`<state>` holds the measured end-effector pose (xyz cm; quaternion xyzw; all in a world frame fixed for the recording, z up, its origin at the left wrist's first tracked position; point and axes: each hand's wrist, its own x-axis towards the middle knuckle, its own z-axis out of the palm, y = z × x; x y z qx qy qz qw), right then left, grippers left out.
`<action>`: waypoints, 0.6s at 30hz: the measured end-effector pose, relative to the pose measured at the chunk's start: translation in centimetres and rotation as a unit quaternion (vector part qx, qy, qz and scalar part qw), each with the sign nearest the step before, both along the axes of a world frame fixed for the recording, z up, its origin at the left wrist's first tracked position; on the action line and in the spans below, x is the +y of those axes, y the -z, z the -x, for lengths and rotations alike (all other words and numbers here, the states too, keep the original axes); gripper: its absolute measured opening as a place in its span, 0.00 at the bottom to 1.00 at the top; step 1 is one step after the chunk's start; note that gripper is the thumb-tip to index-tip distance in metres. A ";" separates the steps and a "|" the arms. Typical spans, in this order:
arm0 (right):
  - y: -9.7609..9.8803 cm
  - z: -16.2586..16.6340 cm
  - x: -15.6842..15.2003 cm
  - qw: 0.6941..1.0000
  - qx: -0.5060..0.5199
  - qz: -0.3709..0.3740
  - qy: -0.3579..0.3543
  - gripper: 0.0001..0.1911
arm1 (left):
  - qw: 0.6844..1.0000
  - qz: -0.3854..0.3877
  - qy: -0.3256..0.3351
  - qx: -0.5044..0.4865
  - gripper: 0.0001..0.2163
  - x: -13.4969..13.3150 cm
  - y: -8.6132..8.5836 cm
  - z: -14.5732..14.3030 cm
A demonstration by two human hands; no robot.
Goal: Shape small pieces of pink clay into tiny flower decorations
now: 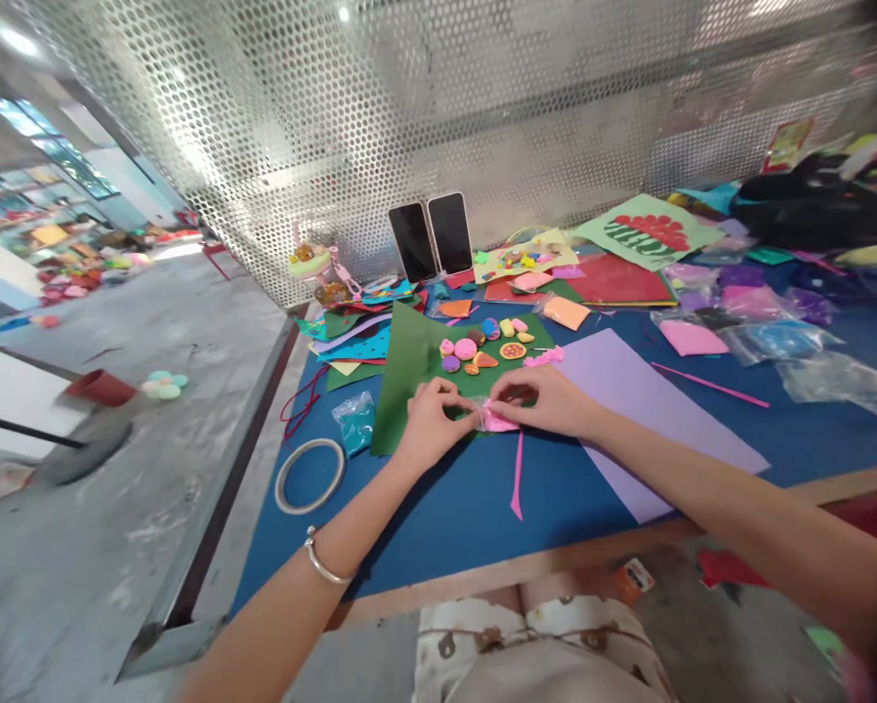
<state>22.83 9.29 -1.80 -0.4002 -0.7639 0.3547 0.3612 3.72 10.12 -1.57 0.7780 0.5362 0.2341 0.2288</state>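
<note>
Between my two hands is a small clear bag with pink modelling clay [500,421] in it, low over the table. My left hand [438,418] pinches the clear plastic at its left edge. On the other side, thumb and fingers of my right hand [545,398] are closed on the pink part. A narrow pink strip [518,476] lies just below the bag. Beyond my fingers, several small clay food shapes [466,349] sit on a dark green sheet [418,366]. A pink clay piece [544,357] lies beside them, near my right knuckles.
A tape roll [310,475] and a bag of teal clay [354,423] lie left of my hands. Lilac paper [629,420] extends under my right forearm. Two phones [431,236] lean against the perforated metal screen [321,127]. Clay packets [757,303] crowd the right side.
</note>
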 end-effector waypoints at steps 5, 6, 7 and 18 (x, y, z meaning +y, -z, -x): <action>0.0 -0.1 0.1 1.000 -0.006 0.005 0.011 0.04 | 1.000 0.000 0.015 -0.005 0.01 0.0 0.2 0.3; 0.0 -0.1 0.1 1.000 -0.007 0.006 0.011 0.04 | 1.000 -0.001 0.017 -0.007 0.01 0.1 0.2 0.4; 0.0 -0.1 0.1 1.000 -0.009 0.008 0.010 0.04 | 1.000 -0.002 0.020 -0.010 0.01 0.1 0.2 0.5; -0.1 -0.1 -0.1 0.998 0.016 0.057 0.003 0.04 | 0.999 -0.006 0.036 -0.036 0.04 -0.2 -0.1 0.6</action>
